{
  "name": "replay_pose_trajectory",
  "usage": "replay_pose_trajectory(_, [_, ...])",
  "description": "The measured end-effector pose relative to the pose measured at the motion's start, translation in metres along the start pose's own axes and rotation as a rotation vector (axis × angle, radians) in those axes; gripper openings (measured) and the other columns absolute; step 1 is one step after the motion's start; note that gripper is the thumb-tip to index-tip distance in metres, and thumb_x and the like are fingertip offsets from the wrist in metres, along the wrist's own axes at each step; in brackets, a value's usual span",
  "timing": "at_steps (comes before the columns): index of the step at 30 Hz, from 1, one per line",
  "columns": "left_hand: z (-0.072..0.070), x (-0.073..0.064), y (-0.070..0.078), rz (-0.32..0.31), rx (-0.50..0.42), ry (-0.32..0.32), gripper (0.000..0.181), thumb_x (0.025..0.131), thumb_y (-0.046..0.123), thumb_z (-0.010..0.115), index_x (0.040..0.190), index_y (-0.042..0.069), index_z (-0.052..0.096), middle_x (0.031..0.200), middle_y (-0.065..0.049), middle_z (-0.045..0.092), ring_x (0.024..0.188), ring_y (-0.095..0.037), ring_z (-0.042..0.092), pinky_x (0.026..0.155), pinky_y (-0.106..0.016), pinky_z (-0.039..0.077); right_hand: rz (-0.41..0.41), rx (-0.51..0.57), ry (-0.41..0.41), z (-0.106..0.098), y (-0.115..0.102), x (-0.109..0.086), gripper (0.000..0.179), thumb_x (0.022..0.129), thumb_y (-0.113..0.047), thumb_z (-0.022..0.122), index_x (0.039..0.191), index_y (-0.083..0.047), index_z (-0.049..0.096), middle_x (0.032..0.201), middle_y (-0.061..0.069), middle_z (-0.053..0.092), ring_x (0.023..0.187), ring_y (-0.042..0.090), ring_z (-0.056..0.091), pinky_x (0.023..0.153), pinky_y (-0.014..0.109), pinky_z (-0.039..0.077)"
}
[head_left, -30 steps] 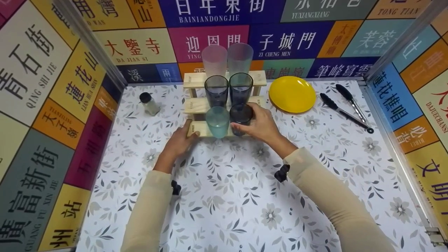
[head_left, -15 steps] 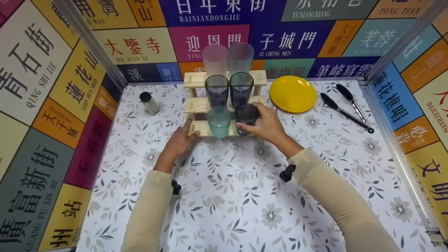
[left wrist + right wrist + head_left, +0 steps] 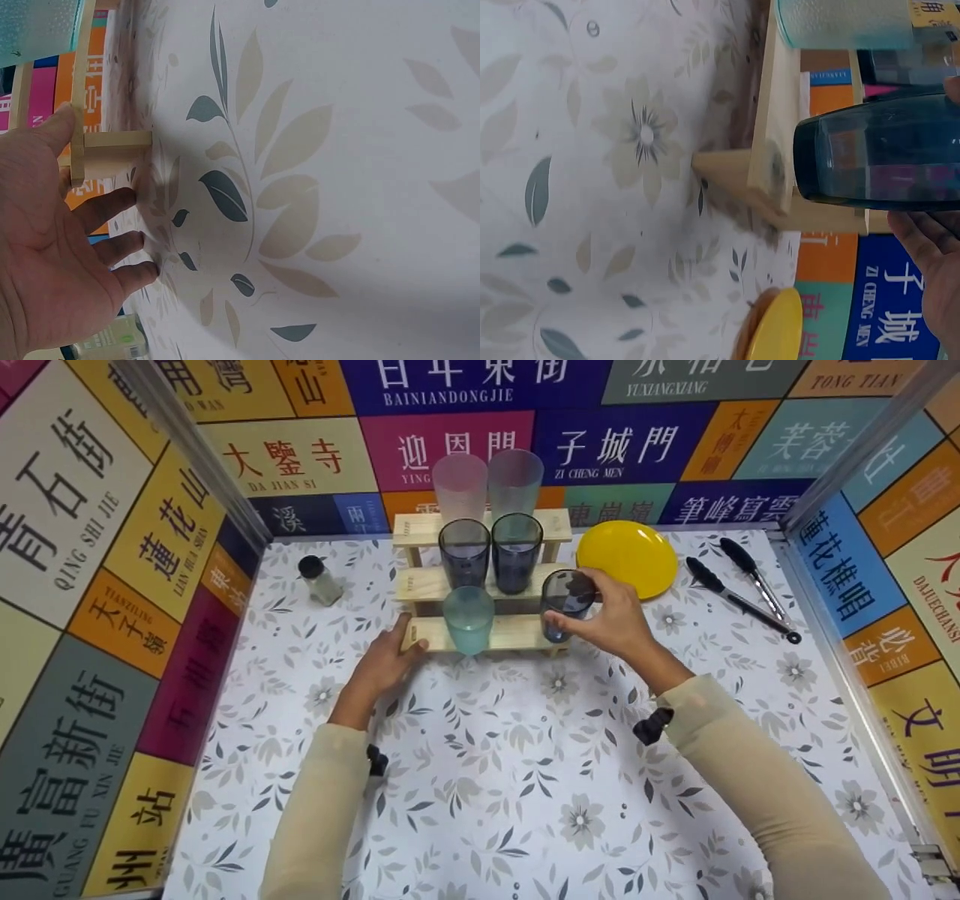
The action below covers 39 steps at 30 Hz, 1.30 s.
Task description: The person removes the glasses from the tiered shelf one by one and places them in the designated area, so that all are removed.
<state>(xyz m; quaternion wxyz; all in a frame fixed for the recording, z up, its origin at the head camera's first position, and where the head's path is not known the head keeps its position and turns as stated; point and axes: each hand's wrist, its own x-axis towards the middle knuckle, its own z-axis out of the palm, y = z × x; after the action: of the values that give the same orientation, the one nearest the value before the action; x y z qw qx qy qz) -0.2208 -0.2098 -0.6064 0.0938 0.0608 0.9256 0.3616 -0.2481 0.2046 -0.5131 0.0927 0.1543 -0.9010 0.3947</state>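
Note:
My right hand [image 3: 619, 619] grips a dark tinted glass [image 3: 566, 604] between thumb and fingers, at the right end of the lowest step of a wooden stepped rack [image 3: 517, 634]. In the right wrist view the base of the glass [image 3: 870, 154] appears just off the board. My left hand [image 3: 382, 664] holds the left end of that step; its thumb lies on the wood, and in the left wrist view the other fingers [image 3: 112, 247] spread apart. A teal glass [image 3: 469, 622] stands on the same step. Two dark glasses [image 3: 465, 555] occupy the middle step.
Two tall frosted cups [image 3: 460, 487] stand on the top step, near the patterned back wall. Right of the rack lies a yellow plate [image 3: 628, 559], then black-tipped tongs [image 3: 750, 596]. A small black-capped jar [image 3: 321, 581] is on the left. Floral cloth [image 3: 480, 780] covers the table.
My right hand has moved the dark glass rightward, away from the teal glass, to the lowest step's right end. My left hand stays on the rack.

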Motion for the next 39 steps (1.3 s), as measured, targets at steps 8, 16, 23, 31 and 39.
replay_pose_trajectory(8, [-0.002,0.003,0.000,-0.007,0.005,-0.016,0.067,0.116,0.050,0.050,0.171,0.018,0.030,0.143,-0.034,0.064,0.136,-0.055,0.060,0.113,-0.071,0.047,0.018,-0.034,0.051,-0.024,0.025,0.001,0.077,0.082,-0.044,0.099,0.140,-0.004,0.069,0.124,0.017,0.078,0.108,0.034,0.073,0.091,0.050,0.057])
replay_pose_trajectory(16, [0.000,0.005,-0.001,-0.025,0.001,-0.023,0.073,0.116,0.053,0.050,0.175,0.019,0.025,0.164,-0.031,0.053,0.151,-0.057,0.050,0.123,-0.071,0.040,0.119,-0.046,0.046,-0.037,0.048,0.001,0.080,0.087,-0.050,0.094,0.145,-0.004,0.065,0.129,0.020,0.073,0.111,0.035,0.070,0.094,0.052,0.057])
replay_pose_trajectory(23, [0.002,0.005,-0.001,-0.005,-0.005,-0.012,0.069,0.116,0.050,0.052,0.173,0.020,0.028,0.161,-0.030,0.056,0.149,-0.057,0.052,0.122,-0.072,0.041,0.220,-0.010,0.017,-0.035,0.069,-0.002,0.083,0.087,-0.056,0.093,0.147,-0.008,0.062,0.137,0.018,0.070,0.120,0.034,0.066,0.102,0.052,0.055])
replay_pose_trajectory(31, [0.001,0.004,0.001,0.037,-0.008,0.021,0.068,0.115,0.047,0.056,0.171,0.016,0.033,0.149,-0.033,0.063,0.138,-0.058,0.060,0.116,-0.072,0.045,0.293,0.047,-0.013,-0.032,0.087,-0.001,0.087,0.087,-0.059,0.092,0.152,-0.012,0.060,0.149,0.017,0.066,0.137,0.037,0.061,0.118,0.059,0.049])
replay_pose_trajectory(39, [0.000,0.002,-0.003,0.004,-0.010,-0.010,0.075,0.115,0.054,0.051,0.176,0.019,0.024,0.161,-0.036,0.053,0.149,-0.060,0.050,0.121,-0.074,0.040,0.338,0.084,-0.043,-0.027,0.095,-0.001,0.093,0.087,-0.061,0.091,0.158,-0.012,0.056,0.153,0.018,0.063,0.142,0.039,0.058,0.122,0.061,0.045])
